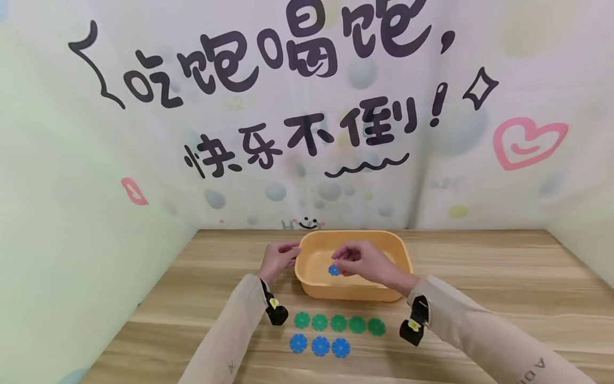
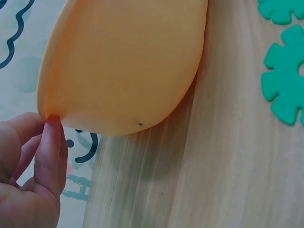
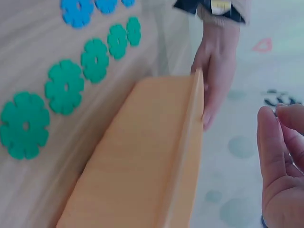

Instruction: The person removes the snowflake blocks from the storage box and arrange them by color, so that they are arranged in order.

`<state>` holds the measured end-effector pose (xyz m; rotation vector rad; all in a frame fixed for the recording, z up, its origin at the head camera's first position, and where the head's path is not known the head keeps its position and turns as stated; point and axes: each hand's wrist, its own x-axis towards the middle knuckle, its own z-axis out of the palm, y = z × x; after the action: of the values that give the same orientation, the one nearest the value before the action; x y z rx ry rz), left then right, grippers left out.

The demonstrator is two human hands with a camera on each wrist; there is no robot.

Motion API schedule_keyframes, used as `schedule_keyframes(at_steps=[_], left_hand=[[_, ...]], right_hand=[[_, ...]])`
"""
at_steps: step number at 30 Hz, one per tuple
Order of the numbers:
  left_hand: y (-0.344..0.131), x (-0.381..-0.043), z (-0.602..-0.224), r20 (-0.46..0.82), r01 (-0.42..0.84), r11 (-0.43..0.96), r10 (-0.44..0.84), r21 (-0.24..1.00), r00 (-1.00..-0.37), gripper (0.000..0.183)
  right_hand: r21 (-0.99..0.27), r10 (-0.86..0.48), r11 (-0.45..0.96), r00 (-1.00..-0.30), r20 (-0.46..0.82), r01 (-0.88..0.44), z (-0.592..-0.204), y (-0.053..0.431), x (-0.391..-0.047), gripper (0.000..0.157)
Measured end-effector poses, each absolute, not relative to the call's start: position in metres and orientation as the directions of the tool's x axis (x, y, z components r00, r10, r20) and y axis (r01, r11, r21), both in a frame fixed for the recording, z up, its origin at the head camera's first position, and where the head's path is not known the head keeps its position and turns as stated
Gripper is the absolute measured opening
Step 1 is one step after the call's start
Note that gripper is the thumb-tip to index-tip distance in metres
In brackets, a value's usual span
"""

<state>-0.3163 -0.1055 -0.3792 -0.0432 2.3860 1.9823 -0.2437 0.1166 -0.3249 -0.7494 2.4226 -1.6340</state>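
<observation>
A yellow-orange plastic basin [image 1: 355,292] stands on the wooden table near the wall. My left hand [image 1: 279,258] pinches its left rim; in the left wrist view the thumb and fingers [image 2: 50,142] meet at that edge. Over the inside of the basin, my right hand [image 1: 362,261] holds a blue notched plastic disc [image 1: 333,270] at its fingertips, partly covered by the fingers. Below the basin lie a row of several green notched discs [image 1: 338,322] and a shorter row of three blue discs [image 1: 320,346].
The wooden table [image 1: 479,298] meets a printed wall cloth [image 1: 460,192] right behind the basin. Another pale wall [image 1: 72,240] rises along the left. Both forearms flank the rows of discs, with black bands [image 1: 416,322] on the wrists.
</observation>
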Motion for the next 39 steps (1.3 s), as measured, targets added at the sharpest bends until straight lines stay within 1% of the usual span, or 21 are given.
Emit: schedule_keyframes(at_steps=[4,7,10,14,17,20,25,30,35,39], left_hand=[[-0.107,-0.315,-0.381,-0.057,-0.058,0.188,-0.011,0.980,-0.998,0.026],[-0.108,-0.315,-0.381,-0.053,-0.054,0.188,-0.012,0.981,-0.999,0.026],[-0.108,-0.314,-0.382,-0.053,-0.055,0.191,-0.014,0.980,-0.998,0.026],[-0.108,-0.315,-0.383,-0.058,-0.060,0.194,-0.016,0.979,-0.998,0.026],[-0.107,-0.316,-0.383,-0.058,-0.060,0.185,-0.016,0.981,-0.998,0.026],[-0.105,-0.316,-0.382,-0.056,-0.057,0.182,-0.012,0.982,-0.998,0.026],[-0.103,-0.316,-0.380,-0.047,-0.047,0.197,-0.002,0.979,-0.999,0.026],[-0.103,-0.315,-0.379,-0.047,-0.046,0.202,-0.001,0.978,-0.999,0.026],[-0.103,-0.316,-0.378,-0.041,-0.041,0.189,-0.005,0.981,-0.999,0.026],[-0.104,-0.316,-0.380,-0.048,-0.048,0.183,-0.003,0.982,-0.999,0.026]], right_hand=[[-0.896,-0.418,0.304,-0.890,0.180,-0.324,-0.332,0.115,-0.263,0.017],[-0.893,-0.390,0.331,-0.906,0.166,-0.306,-0.336,0.114,-0.277,0.018],[-0.891,-0.399,0.366,-0.910,0.109,-0.268,-0.340,0.113,-0.288,0.023],[-0.898,-0.426,0.398,-0.905,0.001,-0.188,-0.347,0.113,-0.301,0.030],[-0.898,-0.431,0.414,-0.901,-0.051,-0.147,-0.353,0.111,-0.309,0.032],[-0.891,-0.417,0.436,-0.906,-0.073,-0.129,-0.360,0.109,-0.317,0.032],[-0.872,-0.364,0.477,-0.928,-0.079,-0.113,-0.367,0.105,-0.322,0.032],[-0.824,-0.334,0.553,-0.939,-0.079,-0.127,-0.373,0.102,-0.322,0.036],[-0.759,-0.331,0.637,-0.937,-0.112,-0.134,-0.376,0.099,-0.324,0.039],[-0.747,-0.347,0.650,-0.929,-0.128,-0.139,-0.379,0.099,-0.324,0.039]])
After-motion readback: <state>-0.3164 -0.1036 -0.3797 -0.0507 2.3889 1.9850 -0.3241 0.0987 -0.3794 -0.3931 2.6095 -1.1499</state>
